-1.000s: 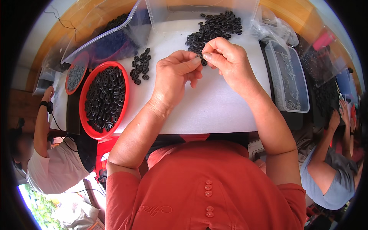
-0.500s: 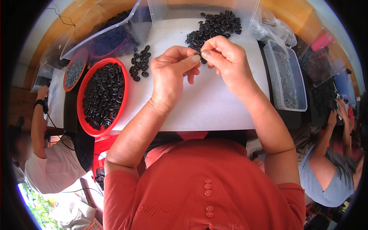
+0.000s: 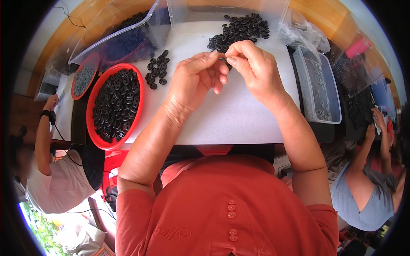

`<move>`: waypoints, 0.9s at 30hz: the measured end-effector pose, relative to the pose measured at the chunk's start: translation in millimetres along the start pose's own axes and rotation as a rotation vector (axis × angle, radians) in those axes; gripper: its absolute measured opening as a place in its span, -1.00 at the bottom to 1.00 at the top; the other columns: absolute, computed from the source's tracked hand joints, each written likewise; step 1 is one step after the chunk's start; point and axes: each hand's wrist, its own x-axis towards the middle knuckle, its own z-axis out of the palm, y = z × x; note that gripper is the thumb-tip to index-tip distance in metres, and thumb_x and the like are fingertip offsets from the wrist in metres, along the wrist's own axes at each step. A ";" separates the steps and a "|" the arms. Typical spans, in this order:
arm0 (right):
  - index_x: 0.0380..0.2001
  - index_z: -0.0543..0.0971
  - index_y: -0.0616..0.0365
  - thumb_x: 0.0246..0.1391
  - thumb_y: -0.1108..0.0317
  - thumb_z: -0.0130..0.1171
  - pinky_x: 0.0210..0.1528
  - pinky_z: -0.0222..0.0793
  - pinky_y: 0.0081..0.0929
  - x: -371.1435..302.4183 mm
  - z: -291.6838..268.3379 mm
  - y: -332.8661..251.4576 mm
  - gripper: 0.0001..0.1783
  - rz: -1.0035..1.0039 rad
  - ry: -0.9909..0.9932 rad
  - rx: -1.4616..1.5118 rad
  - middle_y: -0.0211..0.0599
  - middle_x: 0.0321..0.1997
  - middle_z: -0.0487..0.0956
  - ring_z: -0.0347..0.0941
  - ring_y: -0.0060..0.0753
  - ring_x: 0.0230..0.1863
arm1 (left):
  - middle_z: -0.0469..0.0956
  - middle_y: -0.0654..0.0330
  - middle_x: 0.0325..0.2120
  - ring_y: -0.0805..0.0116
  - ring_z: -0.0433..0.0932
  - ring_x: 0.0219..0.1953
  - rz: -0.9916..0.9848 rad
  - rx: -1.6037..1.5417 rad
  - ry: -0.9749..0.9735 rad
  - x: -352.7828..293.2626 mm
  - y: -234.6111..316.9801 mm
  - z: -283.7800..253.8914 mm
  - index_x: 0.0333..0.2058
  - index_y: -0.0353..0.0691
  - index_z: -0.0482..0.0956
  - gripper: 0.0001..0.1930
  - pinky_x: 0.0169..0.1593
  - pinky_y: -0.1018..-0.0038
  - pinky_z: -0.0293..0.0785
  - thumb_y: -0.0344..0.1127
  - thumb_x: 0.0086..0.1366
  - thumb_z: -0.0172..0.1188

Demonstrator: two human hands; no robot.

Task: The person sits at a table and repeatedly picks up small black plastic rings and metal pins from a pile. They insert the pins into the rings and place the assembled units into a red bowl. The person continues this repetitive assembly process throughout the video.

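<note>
Above the far middle of the white work surface (image 3: 239, 115), my two hands meet at the fingertips. My right hand (image 3: 255, 70) is closed in a pinch on a small dark piece (image 3: 223, 60), mostly covered by the fingers. Palm partly up, my left hand (image 3: 194, 77) has its thumb raised and its other fingers loosely curled and apart, close beside that piece. Just beyond the hands is a heap of black oval pieces with holes (image 3: 245, 30). A smaller loose group of black oval pieces (image 3: 157, 69) lies left of my left hand.
At left, a red basin (image 3: 90, 115) holds many black pieces, beside a smaller bowl of grey bits (image 3: 83, 81). Clear bins (image 3: 113, 42) stand behind. To the right sits a clear box (image 3: 337, 109) with small transparent parts. People (image 3: 60, 183) work on both sides.
My left thumb has lifted away from the pinch, and the left fingers have loosened and turned more palm up. My right hand keeps its pinch in nearly the same place.
</note>
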 end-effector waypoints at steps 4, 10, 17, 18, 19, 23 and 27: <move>-0.34 0.44 0.19 0.11 0.62 0.15 -0.39 0.44 -0.38 1.5 -0.2 1.2 -0.88 -0.097 0.022 -0.045 -0.28 -0.47 0.51 0.54 -0.22 -0.42 | 0.55 0.09 -0.49 0.29 0.54 -0.48 -0.118 -0.054 -0.095 1.7 2.5 -7.8 -0.26 -0.42 0.54 -0.73 -0.49 0.45 0.41 -0.25 0.41 0.08; -0.36 0.45 0.20 0.09 0.61 0.19 -0.40 0.43 -0.41 3.7 -1.1 -2.0 -0.87 -0.046 0.005 -0.013 -0.28 -0.47 0.53 0.54 -0.27 -0.43 | 0.57 0.08 -0.49 0.31 0.56 -0.50 -0.060 -0.018 -0.040 0.4 4.9 -8.8 -0.27 -0.42 0.54 -0.81 -0.51 0.47 0.40 -0.35 0.37 0.15; -0.37 0.49 0.22 0.07 0.61 0.21 -0.40 0.42 -0.47 3.2 -1.6 3.0 -0.89 0.027 -0.016 0.048 -0.31 -0.48 0.56 0.54 -0.40 -0.44 | 0.55 0.12 -0.44 0.37 0.54 -0.48 -0.027 0.144 0.019 -1.7 5.3 -5.2 -0.25 -0.39 0.53 -0.81 -0.49 0.53 0.39 -0.34 0.38 0.14; -0.37 0.49 0.23 0.06 0.61 0.22 -0.40 0.41 -0.49 2.7 -1.0 4.0 -0.89 0.056 -0.010 0.074 -0.32 -0.49 0.56 0.52 -0.42 -0.45 | 0.55 0.13 -0.45 0.37 0.53 -0.48 -0.021 0.162 0.026 -1.7 5.0 -4.4 -0.25 -0.39 0.53 -0.82 -0.49 0.53 0.39 -0.34 0.37 0.14; -0.37 0.50 0.23 0.06 0.61 0.22 -0.41 0.41 -0.50 2.2 -0.1 5.1 -0.90 0.084 -0.005 0.100 -0.33 -0.50 0.57 0.51 -0.45 -0.46 | 0.56 0.11 -0.46 0.37 0.54 -0.49 -0.012 0.159 0.037 -1.8 4.4 -4.2 -0.26 -0.41 0.53 -0.83 -0.50 0.52 0.40 -0.37 0.36 0.16; -0.39 0.51 0.24 0.06 0.58 0.23 -0.43 0.37 -0.56 2.3 -0.9 5.7 -0.91 0.189 -0.025 0.167 -0.36 -0.53 0.56 0.47 -0.52 -0.49 | 0.57 0.09 -0.49 0.37 0.55 -0.52 0.025 0.160 0.061 -2.0 1.1 -4.7 -0.27 -0.44 0.55 -0.85 -0.52 0.51 0.41 -0.42 0.31 0.21; -0.40 0.51 0.24 0.05 0.57 0.24 -0.45 0.35 -0.54 3.1 -4.1 8.5 -0.91 0.123 -0.065 0.092 -0.35 -0.52 0.55 0.44 -0.50 -0.52 | 0.57 0.11 -0.50 0.39 0.54 -0.53 -0.004 0.187 0.084 -3.7 4.9 -0.9 -0.29 -0.42 0.57 -0.84 -0.53 0.53 0.39 -0.39 0.30 0.24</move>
